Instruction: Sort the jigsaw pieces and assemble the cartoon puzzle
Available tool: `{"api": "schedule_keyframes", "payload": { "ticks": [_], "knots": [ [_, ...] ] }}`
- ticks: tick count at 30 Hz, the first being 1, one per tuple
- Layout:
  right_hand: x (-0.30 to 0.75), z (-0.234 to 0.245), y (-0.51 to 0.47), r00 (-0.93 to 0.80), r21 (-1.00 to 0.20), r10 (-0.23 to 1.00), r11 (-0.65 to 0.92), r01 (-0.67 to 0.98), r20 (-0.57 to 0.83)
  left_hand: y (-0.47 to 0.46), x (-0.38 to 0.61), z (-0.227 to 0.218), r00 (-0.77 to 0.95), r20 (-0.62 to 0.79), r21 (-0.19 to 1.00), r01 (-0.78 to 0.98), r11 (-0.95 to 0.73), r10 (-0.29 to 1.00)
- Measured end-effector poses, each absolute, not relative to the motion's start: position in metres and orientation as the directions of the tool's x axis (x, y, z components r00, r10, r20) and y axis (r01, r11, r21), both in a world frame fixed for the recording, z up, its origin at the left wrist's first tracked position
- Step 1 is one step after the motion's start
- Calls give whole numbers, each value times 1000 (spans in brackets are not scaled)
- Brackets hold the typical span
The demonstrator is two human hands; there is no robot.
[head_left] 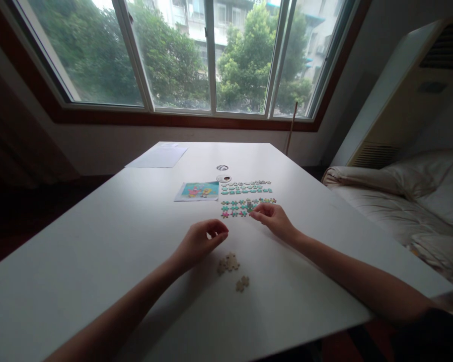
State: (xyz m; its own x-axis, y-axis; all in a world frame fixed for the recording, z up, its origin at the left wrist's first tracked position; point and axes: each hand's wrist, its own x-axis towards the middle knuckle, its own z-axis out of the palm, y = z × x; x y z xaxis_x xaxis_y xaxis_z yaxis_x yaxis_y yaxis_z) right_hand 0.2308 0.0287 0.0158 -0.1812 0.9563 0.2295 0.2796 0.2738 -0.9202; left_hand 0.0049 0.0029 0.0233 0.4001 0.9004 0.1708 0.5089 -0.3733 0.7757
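My right hand (272, 217) is at the near right end of the rows of puzzle pieces (234, 207). Its thumb and fingers pinch together on a puzzle piece at the edge of a row, mostly hidden by the fingertips. Colours in these rows run from teal to pink and yellow. Over bare table to the left, my left hand (204, 240) is curled, thumb and forefinger tips close together; whether anything small is between them is hidden. Below it lie several face-down tan puzzle pieces (232, 261) in a loose pile, with a smaller tan cluster (242, 283) nearer me.
A colourful picture sheet (198, 191) lies left of the rows. Beyond are two round discs (223, 178) and white papers (158, 156) on the white table (98, 226). A pale sofa (396, 196) stands at the right, and windows (173, 55) line the far wall.
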Motion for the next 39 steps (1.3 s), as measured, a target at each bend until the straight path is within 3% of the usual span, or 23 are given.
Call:
{"api": "schedule_keyframes", "payload": {
  "ticks": [11, 14, 17, 19, 25, 32, 39],
  "knots": [
    [246, 16, 47, -228, -872, 942, 319, 371, 247, 6, -2, 21, 500, 181, 661, 576, -481, 847],
    [268, 24, 79, -272, -803, 939, 323, 500, 208, 7, -2, 21, 510, 175, 645, 586, -490, 842],
    [297, 31, 120, -107, -641, 977, 203, 741, 185, 8, -1, 21, 511, 174, 636, 595, -492, 842],
    [315, 32, 145, -45, -614, 990, 118, 780, 134, 9, -1, 20, 509, 177, 631, 598, -494, 842],
    [331, 15, 182, 72, -574, 997, -68, 816, -15, 13, -5, 14, 500, 190, 619, 606, -499, 845],
    [334, 11, 191, 83, -522, 988, -138, 842, -127, 11, -4, 16, 507, 196, 622, 598, -506, 840],
    [332, 7, 195, 102, -490, 995, -95, 867, -13, 10, -4, 19, 512, 207, 623, 588, -516, 834]
  ]
}}
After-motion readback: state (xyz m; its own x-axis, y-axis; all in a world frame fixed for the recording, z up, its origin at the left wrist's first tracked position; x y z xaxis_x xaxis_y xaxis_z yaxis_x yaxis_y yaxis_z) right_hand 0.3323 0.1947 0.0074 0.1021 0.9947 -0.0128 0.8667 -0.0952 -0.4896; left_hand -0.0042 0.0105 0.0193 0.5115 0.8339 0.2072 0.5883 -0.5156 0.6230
